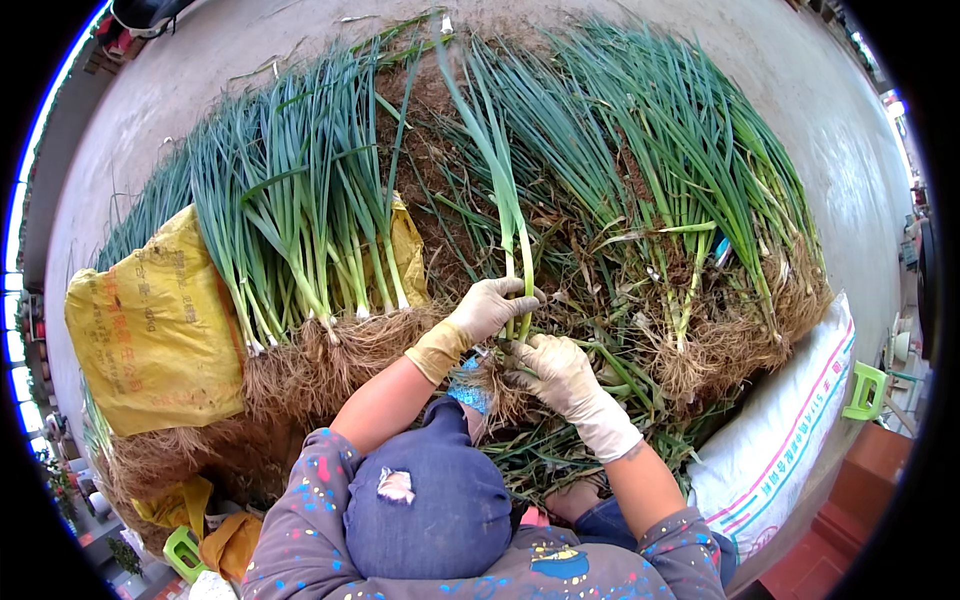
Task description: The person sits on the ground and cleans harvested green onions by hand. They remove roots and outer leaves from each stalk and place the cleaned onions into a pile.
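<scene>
Two green onion stalks (517,240) stand nearly upright before me, leaves pointing away and roots towards my knee. Around their pale stems my left hand (496,306), in a cream rubber glove, is closed. Just below, at the root end, my right hand (553,369), in the same kind of glove, grips the stem bases; its fingertips are partly hidden. To the left, trimmed-looking green onions (300,225) with white bases and brown roots (345,352) lie in a row over yellow woven sacking (157,322). More green onions (660,150), with soil and dry leaves among them, lie at the right.
Stripped leaves (555,457) and loose soil (420,161) cover the middle ground. A white woven sack (780,435) lies at the lower right beside a green plastic stool (867,391). Another green stool (184,553) is at the lower left. My denim-covered knee (427,495) is close below my hands.
</scene>
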A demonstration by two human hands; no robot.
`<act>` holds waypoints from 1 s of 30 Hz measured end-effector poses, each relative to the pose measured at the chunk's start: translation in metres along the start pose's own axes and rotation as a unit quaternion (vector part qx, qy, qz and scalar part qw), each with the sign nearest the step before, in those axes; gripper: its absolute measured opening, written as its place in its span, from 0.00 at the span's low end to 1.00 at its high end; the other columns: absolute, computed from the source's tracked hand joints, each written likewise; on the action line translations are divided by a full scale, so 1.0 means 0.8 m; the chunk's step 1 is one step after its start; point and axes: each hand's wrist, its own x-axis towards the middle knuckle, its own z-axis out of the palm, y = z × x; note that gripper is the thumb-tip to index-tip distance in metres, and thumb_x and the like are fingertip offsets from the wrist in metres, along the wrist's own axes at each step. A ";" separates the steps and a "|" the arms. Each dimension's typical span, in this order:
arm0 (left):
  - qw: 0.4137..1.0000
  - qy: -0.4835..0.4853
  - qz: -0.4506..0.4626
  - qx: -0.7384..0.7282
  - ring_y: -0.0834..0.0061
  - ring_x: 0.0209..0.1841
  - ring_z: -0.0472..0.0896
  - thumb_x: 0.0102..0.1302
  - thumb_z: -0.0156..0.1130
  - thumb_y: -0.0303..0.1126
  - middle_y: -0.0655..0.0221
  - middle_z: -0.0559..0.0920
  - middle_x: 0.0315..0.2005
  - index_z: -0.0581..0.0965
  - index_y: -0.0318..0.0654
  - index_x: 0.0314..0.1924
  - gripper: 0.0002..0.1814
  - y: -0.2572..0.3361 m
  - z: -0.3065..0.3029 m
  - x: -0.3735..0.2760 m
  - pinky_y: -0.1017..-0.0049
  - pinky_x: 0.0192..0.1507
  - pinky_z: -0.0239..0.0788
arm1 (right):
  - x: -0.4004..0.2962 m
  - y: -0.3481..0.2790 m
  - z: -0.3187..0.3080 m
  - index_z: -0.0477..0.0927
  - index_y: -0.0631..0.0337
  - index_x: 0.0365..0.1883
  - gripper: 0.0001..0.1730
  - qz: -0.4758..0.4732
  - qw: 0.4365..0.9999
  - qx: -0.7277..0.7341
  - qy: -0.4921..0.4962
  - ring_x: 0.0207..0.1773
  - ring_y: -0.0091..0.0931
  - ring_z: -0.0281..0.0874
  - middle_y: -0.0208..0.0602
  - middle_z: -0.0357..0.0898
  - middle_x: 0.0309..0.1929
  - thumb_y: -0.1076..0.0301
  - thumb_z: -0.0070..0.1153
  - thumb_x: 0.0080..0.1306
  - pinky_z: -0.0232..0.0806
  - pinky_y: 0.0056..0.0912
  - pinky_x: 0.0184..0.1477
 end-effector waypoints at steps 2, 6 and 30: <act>0.998 0.040 0.004 0.048 0.84 0.32 0.77 0.61 0.67 0.36 0.71 0.83 0.30 0.82 0.38 0.45 0.14 -0.001 0.007 0.002 0.79 0.39 0.71 | -0.004 0.006 0.010 0.77 0.55 0.35 0.11 -0.015 1.000 -0.002 0.021 0.32 0.35 0.74 0.34 0.72 0.28 0.68 0.60 0.52 0.67 0.37 0.33; 0.994 0.088 0.018 0.068 0.83 0.30 0.77 0.58 0.69 0.38 0.67 0.83 0.28 0.82 0.35 0.43 0.16 -0.017 0.014 0.010 0.78 0.38 0.71 | -0.008 0.008 0.021 0.77 0.57 0.34 0.08 0.016 0.999 -0.047 -0.008 0.31 0.35 0.76 0.35 0.74 0.27 0.71 0.60 0.54 0.69 0.35 0.35; 0.928 0.018 -0.198 -0.316 0.82 0.19 0.68 0.65 0.61 0.36 0.76 0.73 0.20 0.77 0.40 0.47 0.13 -0.040 0.024 -0.012 0.81 0.19 0.60 | -0.015 0.072 -0.058 0.76 0.60 0.51 0.21 0.287 0.914 0.266 0.105 0.53 0.36 0.76 0.47 0.76 0.52 0.59 0.60 0.63 0.68 0.35 0.57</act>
